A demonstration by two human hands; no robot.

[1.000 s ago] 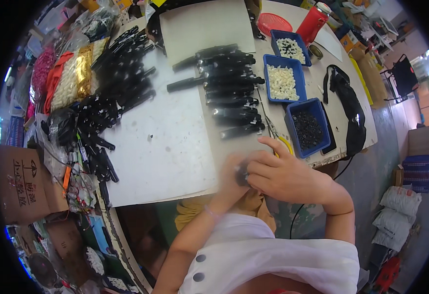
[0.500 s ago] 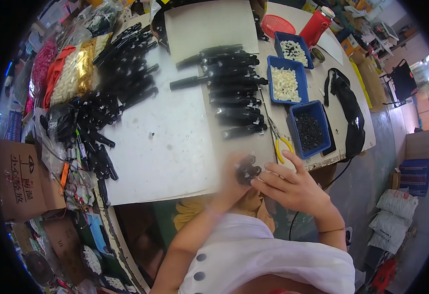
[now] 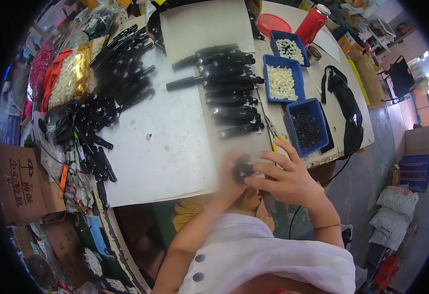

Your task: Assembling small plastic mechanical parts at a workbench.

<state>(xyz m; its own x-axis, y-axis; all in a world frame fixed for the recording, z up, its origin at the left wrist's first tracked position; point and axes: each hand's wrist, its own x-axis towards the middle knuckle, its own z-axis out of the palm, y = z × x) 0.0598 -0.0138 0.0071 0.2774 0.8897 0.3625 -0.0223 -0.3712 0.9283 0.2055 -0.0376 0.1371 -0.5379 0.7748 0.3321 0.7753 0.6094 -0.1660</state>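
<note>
At the smooth counter [image 3: 313, 76], the left hand [image 3: 228, 179] clasps a rounded black piece [image 3: 242, 169]; the right hand [image 3: 290, 181] spreads curved fingers.

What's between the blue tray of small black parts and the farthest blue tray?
A third blue tray, holding small off-white pieces, lies between them in the head view.

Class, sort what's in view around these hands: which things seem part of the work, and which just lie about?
Seemingly part of the work:
- blurred dark piece in the left hand, beside the right hand
- row of black rods
- blue trays of small pieces

Probably just lying about:
- red flask
- red basket
</note>
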